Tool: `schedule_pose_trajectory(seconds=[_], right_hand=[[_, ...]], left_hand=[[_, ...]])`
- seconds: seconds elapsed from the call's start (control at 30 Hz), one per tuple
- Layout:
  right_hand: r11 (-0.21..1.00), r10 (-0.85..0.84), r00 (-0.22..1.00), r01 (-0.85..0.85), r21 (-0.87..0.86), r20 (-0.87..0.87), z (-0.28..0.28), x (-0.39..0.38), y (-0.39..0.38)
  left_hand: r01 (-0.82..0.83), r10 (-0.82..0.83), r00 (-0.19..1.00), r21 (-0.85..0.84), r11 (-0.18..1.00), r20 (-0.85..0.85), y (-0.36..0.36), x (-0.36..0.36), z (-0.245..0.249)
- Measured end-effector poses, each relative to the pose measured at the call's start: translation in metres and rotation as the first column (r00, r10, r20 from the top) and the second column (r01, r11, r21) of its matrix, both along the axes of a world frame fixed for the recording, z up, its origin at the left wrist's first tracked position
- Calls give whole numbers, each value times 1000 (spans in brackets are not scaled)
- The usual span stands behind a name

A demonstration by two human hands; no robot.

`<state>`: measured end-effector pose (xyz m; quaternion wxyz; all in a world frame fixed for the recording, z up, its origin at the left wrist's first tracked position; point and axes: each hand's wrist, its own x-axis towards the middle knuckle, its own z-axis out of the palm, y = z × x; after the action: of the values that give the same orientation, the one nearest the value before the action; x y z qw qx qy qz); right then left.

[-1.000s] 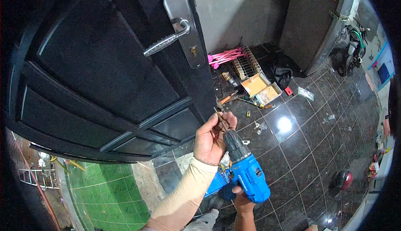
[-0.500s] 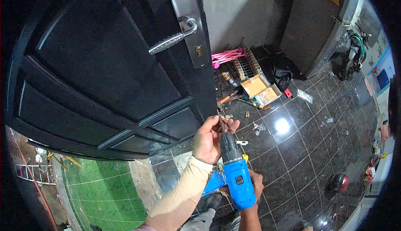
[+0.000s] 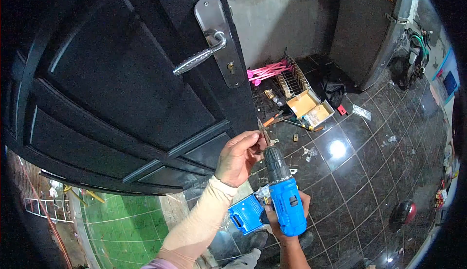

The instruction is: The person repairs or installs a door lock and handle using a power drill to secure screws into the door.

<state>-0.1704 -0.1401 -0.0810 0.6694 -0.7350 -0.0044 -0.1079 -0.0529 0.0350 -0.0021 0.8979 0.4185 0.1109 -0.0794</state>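
Observation:
My right hand (image 3: 283,219) grips the handle of a blue cordless drill (image 3: 283,194), its black chuck pointing up toward the edge of the black door (image 3: 121,84). My left hand (image 3: 238,157), in a beige sleeve, pinches the thin drill bit (image 3: 263,131) at the chuck's tip. The bit sits just below the door edge. On the door above is a silver lever handle (image 3: 200,56) on a long silver plate with a keyhole.
A blue drill case (image 3: 246,213) lies open on the dark tiled floor by my feet. Farther off are an open cardboard box (image 3: 310,107), a pink plastic thing (image 3: 265,69), a wire rack (image 3: 294,78), screwdrivers and small loose parts. A green tiled floor (image 3: 126,220) lies beyond the door.
The view has shifted a little, so the door handle sits lower. My left hand has moved slightly left on the bit, and the drill has stayed upright in my right hand.

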Motion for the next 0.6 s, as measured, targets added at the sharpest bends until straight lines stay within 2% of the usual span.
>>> schedule_pose_trajectory(seconds=[0.17, 0.3, 0.33, 0.37, 0.4, 0.43, 0.47, 0.5, 0.53, 0.57, 0.6], right_hand=[[998, 15, 1000, -15, 64, 9, -7, 3, 1], [998, 34, 991, -26, -61, 128, -7, 12, -5], [995, 44, 987, -29, -93, 157, -8, 15, -8], [994, 58, 983, -40, -106, 172, -10, 17, -13], [992, 59, 980, -36, -123, 190, -8, 19, -16], [990, 61, 976, -32, -139, 208, -6, 21, -20], [987, 53, 973, -17, -158, 225, 6, 24, -26], [985, 38, 970, 4, -175, 239, 10, 23, -28], [993, 18, 974, 8, -115, 225, 5, 21, -28], [998, 1, 977, 11, -57, 211, -2, 19, -28], [1000, -16, 980, 16, 0, 200, -7, 18, -29]], left_hand=[[63, -62, 998, 108, 992, -9, 3, -1, 7], [90, -101, 994, 187, 978, 48, 4, 0, 15], [57, -109, 990, 432, 900, 95, 8, 4, 19], [7, -127, 982, 648, 762, 138, 12, 9, 25], [-55, -157, 972, 817, 574, 175, 17, 14, 32], [-247, -295, 908, 949, 197, 298, 20, 22, 54], [-455, -466, 820, 871, -182, 331, 21, 30, 81], [-543, -551, 765, 795, -271, 334, 22, 39, 97], [-635, -637, 699, 693, -342, 326, 23, 53, 112], [-712, -747, 630, 539, -449, 210, 24, 68, 128], [-784, -822, 565, 358, -508, 70, 24, 85, 141]])
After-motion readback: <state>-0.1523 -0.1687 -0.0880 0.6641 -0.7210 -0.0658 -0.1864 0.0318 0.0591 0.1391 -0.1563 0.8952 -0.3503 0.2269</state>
